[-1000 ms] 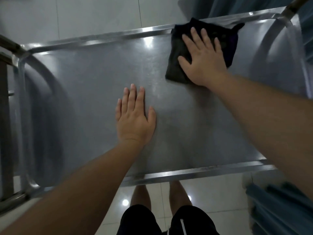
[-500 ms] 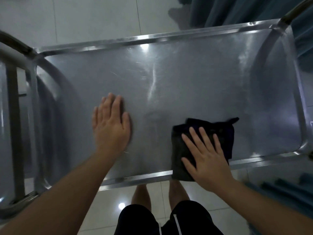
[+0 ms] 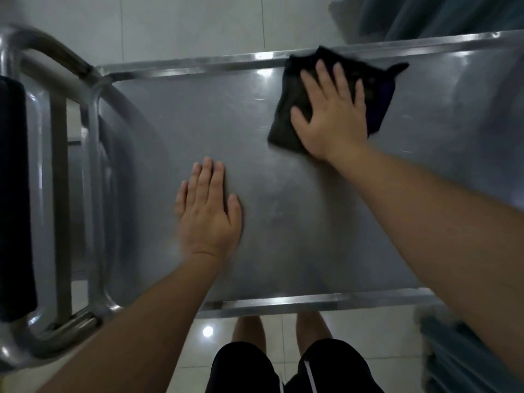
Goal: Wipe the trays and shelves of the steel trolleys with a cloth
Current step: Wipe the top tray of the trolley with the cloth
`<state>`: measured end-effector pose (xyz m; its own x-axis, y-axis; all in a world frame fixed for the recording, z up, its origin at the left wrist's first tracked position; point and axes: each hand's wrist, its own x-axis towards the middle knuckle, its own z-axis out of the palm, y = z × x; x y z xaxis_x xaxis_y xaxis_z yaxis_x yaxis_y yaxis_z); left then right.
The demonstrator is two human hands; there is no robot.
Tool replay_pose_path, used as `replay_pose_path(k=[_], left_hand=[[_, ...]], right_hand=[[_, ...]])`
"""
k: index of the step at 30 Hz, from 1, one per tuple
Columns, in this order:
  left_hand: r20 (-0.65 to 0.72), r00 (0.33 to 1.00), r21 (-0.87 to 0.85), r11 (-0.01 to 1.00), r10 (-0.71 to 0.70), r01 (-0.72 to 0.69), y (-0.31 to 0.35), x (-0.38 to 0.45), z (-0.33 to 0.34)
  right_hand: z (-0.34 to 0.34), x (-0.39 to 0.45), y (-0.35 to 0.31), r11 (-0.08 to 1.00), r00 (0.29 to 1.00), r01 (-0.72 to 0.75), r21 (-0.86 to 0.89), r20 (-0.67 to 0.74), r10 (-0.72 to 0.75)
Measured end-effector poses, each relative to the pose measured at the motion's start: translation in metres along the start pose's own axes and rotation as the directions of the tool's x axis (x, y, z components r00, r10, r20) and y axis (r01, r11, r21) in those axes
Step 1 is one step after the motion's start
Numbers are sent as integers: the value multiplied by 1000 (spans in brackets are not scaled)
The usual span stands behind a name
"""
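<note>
Cloth half-hidden under flat right hand — left hand spread on tray.

Dim, cool light from overhead throws small glare spots onto the steel tray rim and the floor tiles. Motion blur softens everything, and the wide lens bends the edges

Left hand flat, palm down, fingers straight and together, arm extended forward. Right hand flat, fingers spread, palm down, arm reaching far forward, blurred.
</note>
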<state>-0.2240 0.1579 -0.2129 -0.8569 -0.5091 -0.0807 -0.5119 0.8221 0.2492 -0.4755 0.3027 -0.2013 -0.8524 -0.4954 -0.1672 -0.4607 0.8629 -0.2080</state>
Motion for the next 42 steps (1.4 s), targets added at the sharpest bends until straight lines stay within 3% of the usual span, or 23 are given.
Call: replay_pose_path(k=[7, 19, 26, 31, 42], left_hand=[[2, 1000, 3, 1000, -15, 15, 2, -2, -1], [111, 993, -89, 995, -26, 36, 1, 1, -16], [252, 967, -122, 992, 41, -10, -4, 2, -38], [295, 953, -190, 982, 74, -18, -8, -26, -55], [476, 868, -91, 990, 142, -111, -48, -109, -78]], right_hand=[[1, 24, -22, 995, 994, -99, 30, -43, 100], [54, -183, -46, 972, 973, 231, -40, 10, -231], [60, -268, -49, 941, 926, 337, 14, 174, -334], [52, -297, -43, 898, 844, 438, 30, 331, -423], [40, -333, -70, 931, 889, 359, -67, 327, -319]])
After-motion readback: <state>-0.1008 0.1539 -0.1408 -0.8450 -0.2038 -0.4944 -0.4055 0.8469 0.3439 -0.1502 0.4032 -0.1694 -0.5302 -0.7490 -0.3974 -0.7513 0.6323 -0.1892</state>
